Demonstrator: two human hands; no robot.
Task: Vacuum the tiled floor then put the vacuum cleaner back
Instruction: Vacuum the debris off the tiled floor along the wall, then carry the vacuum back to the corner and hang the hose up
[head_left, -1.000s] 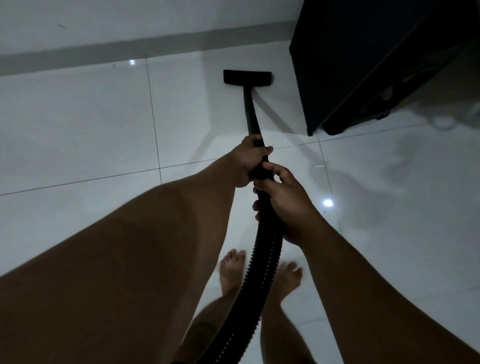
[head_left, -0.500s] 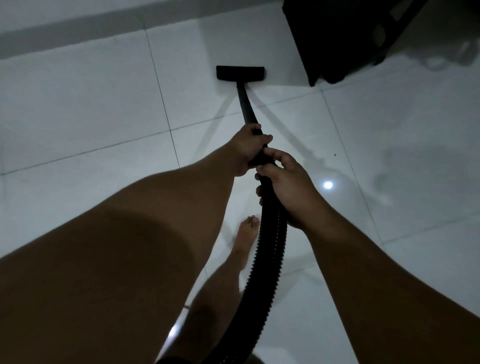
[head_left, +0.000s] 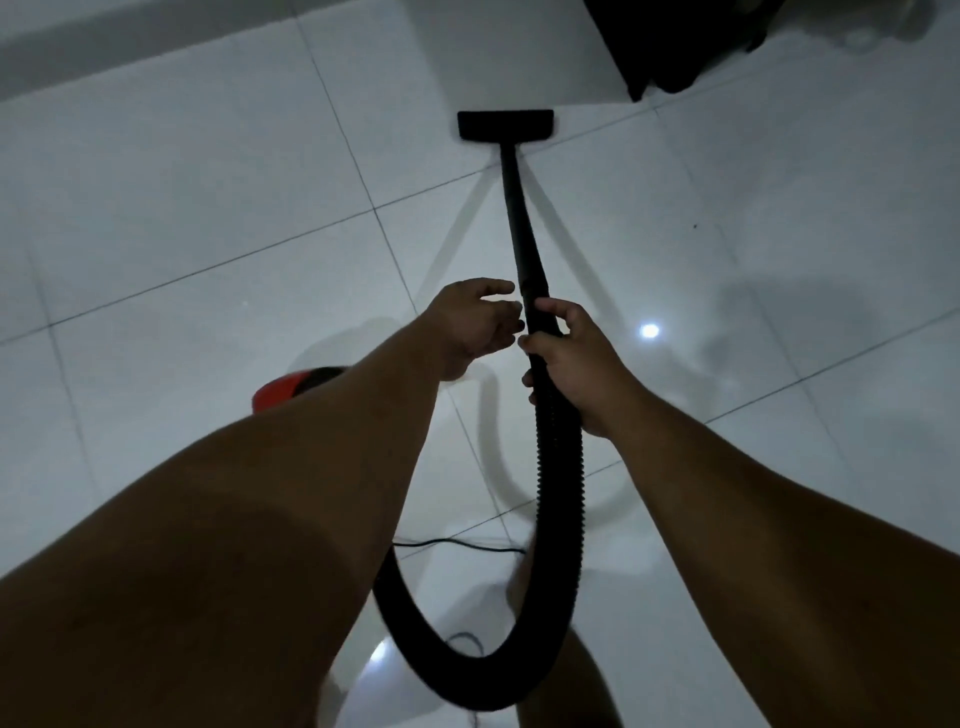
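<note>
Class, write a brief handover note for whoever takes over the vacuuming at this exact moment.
Left hand: open, off the wand, fingers just beside it.
Right hand: gripping where the wand meets the ribbed hose.
Floor nozzle: flat on the white tiled floor, near the dark furniture.
Hose loops back below; a red object, probably the cleaner body, shows behind the left forearm.
Done: cannot tell how much floor.
Left: finish vacuuming, put the vacuum back.

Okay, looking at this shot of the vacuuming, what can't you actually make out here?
Head view only:
- Vacuum body: just a red patch shows; the left forearm covers the rest.
- Dark furniture: cut off by the top edge.
- Hose: its far end passes behind the left forearm.
- Power cord: thin, both ends hidden.
- Left hand: open beside the wand, contact unclear.
</note>
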